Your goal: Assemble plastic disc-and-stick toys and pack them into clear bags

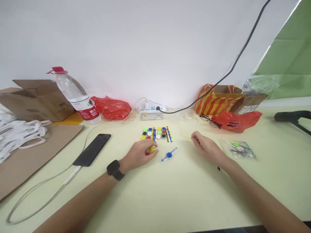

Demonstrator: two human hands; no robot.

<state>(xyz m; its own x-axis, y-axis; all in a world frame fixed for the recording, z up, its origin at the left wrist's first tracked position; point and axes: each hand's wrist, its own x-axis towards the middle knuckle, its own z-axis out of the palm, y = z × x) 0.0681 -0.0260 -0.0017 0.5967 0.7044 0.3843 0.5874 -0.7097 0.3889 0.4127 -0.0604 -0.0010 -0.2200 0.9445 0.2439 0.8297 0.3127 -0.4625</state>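
Note:
My left hand rests on the table with fingers curved and a gap between thumb and index finger. Within that gap show a small yellow disc and a red disc, partly hidden. To its right lies a blue stick with a blue disc at its middle. My right hand pinches a thin yellow stick that points left above the table. Beyond the left hand, coloured discs lie in small groups beside coloured sticks.
A clear bag of parts lies right of my right hand. A phone on a cable and a large bottle stand left. At the back are a power strip, glasses, red bags and a cardboard box.

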